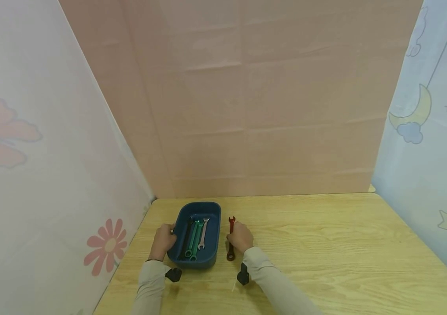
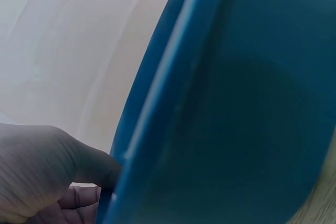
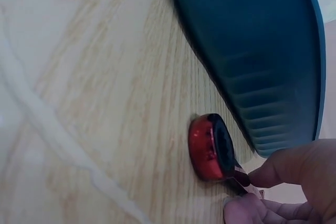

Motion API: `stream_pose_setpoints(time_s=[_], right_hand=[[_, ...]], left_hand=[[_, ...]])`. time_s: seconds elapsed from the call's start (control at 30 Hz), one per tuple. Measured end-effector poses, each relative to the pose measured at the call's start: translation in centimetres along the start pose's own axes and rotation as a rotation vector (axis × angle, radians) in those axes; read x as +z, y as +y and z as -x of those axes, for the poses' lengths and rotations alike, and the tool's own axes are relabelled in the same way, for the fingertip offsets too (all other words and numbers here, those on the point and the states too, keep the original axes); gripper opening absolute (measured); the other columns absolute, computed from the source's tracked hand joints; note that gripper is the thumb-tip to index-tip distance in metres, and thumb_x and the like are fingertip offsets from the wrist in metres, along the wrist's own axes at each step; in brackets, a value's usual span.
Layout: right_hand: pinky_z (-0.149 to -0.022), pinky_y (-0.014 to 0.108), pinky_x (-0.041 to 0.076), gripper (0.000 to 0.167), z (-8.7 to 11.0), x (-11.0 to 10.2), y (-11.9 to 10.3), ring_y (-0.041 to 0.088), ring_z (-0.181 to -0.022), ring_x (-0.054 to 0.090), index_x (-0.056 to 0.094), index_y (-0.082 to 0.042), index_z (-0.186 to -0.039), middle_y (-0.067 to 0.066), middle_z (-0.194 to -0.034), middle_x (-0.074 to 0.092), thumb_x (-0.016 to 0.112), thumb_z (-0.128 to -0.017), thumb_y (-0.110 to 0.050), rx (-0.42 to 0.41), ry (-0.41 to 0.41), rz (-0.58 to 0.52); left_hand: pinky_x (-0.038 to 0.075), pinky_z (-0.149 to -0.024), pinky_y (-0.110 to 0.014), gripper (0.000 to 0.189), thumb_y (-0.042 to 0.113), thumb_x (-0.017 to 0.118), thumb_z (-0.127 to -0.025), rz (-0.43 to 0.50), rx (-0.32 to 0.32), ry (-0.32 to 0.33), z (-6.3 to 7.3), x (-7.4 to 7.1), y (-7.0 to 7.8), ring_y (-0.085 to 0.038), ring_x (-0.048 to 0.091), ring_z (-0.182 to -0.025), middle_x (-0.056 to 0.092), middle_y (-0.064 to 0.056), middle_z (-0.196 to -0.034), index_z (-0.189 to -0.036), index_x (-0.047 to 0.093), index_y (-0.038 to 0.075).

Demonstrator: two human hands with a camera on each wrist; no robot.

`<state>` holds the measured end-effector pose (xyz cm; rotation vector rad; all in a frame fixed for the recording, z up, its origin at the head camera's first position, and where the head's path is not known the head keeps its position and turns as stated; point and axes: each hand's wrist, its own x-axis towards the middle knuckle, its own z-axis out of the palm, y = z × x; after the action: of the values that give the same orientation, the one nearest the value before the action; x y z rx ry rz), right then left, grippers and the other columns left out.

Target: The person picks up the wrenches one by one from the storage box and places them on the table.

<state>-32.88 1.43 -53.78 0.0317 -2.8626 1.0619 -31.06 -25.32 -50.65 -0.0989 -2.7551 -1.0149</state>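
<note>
- Just to the right of the blue bin (image 1: 201, 264), the right hand (image 1: 241, 237) is pinching a red wrench (image 1: 230, 250) by its shaft; the grip is pressing thumb and fingers together on the metal.
- Apart from the bin's right wall, the red wrench is running roughly along the bin's long side, its forked end pointing away from the person and its ring end pointing toward the person; whether it is touching the tabletop (image 1: 306, 245) cannot be told.
- At the bin's left side, the left hand (image 1: 163, 240) is holding the rim; the grip is pinching this edge, with the fingertips partly hiding from view.
- Inside the bin, four wrenches are lying lengthwise: a dark wrench (image 1: 186, 235) is lying nearest the left wall, two green wrenches (image 1: 197, 240) are lying close together in the middle, and a silver wrench (image 1: 204, 234) is lying to their right.
- Nearer the person than the bin, two pale sleeves (image 1: 272, 280) are covering the forearms.
- Behind the bin, a creased pinkish-tan backdrop (image 1: 270, 100) is hanging; to the bin's left, a whitish panel (image 1: 66, 175) is showing a pink flower (image 1: 109, 246).
</note>
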Motion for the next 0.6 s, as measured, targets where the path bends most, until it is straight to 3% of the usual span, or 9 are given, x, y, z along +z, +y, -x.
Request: stream_pose_setpoints(time_s=[0.13, 0.33, 0.5, 0.6], right_hand=[[-0.045, 0.031, 0.034, 0.022, 0.00, 0.14, 0.31, 0.018, -0.050, 0.047, 0.054, -0.008, -0.069, 0.003, -0.058, 0.051, 0.073, -0.080, -0.007, 0.001, 0.017, -0.017], [-0.041, 0.027, 0.025, 0.035, 0.03, 0.10, 0.35, 0.012, -0.043, 0.034, 0.047, -0.011, -0.057, -0.003, -0.050, 0.037, 0.070, -0.083, -0.006, -0.025, 0.125, -0.054], [-0.042, 0.026, 0.018, 0.045, 0.04, -0.19, 0.28, 0.010, -0.044, 0.024, 0.032, -0.016, -0.058, -0.006, -0.052, 0.023, 0.067, -0.082, -0.001, -0.065, 0.174, -0.118], [-0.042, 0.026, 0.019, 0.041, 0.05, -0.33, 0.20, 0.009, -0.044, 0.025, 0.035, -0.014, -0.060, -0.005, -0.054, 0.026, 0.066, -0.083, 0.001, -0.085, 0.185, -0.132]], left_hand=[[0.027, -0.045, -0.024, 0.046, -0.014, 0.054, -0.076, 0.005, -0.005, 0.001, 0.09, 0.08, 0.08, -0.009, 0.032, -0.046, 0.048, 0.000, -0.058, -0.121, 0.061, -0.019], [0.027, -0.044, -0.024, 0.047, -0.013, 0.054, -0.075, 0.017, -0.033, 0.018, 0.16, -0.03, 0.30, -0.009, 0.033, -0.046, 0.038, 0.005, -0.053, -0.121, 0.063, -0.017], [0.027, -0.044, -0.025, 0.046, -0.013, 0.054, -0.074, 0.026, -0.058, 0.038, 0.34, -0.02, 0.60, -0.010, 0.034, -0.046, 0.038, 0.004, -0.051, -0.119, 0.064, -0.017], [0.028, -0.045, -0.026, 0.044, -0.012, 0.054, -0.075, 0.023, -0.068, 0.039, 0.41, -0.02, 0.64, -0.011, 0.034, -0.046, 0.040, 0.003, -0.052, -0.118, 0.065, -0.016]])
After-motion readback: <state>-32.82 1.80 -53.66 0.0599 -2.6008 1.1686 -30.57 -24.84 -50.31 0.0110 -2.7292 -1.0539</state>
